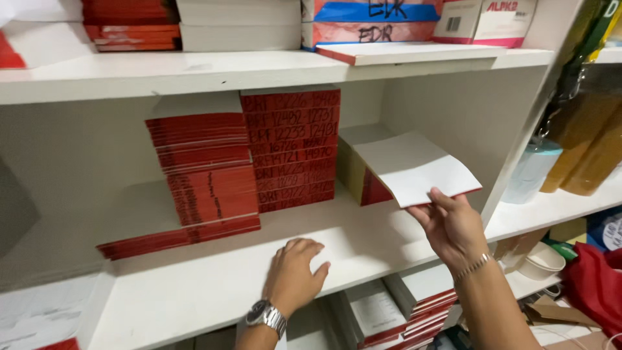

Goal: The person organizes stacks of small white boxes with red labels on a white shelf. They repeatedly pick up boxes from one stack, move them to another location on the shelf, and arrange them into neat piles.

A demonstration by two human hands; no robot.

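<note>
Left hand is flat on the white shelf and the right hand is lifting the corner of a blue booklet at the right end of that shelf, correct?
Not quite. The head view shows the booklet under the right hand is white with red edges, not blue. The rest stands: the left hand lies flat on the white shelf, and the right hand lifts the booklet's corner at the shelf's right end.

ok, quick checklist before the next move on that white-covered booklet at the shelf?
1. Right hand grips white-covered booklet at its near edge: ok.
2. Left hand lies flat on the shelf board, holding nothing: ok.
3. Booklet free of the stack beneath: cannot tell, far edge hidden.
4. Red stacks clear of the booklet: ok, apart to the left.
5. Lowest red stack leans out at the bottom: not ok.
</note>
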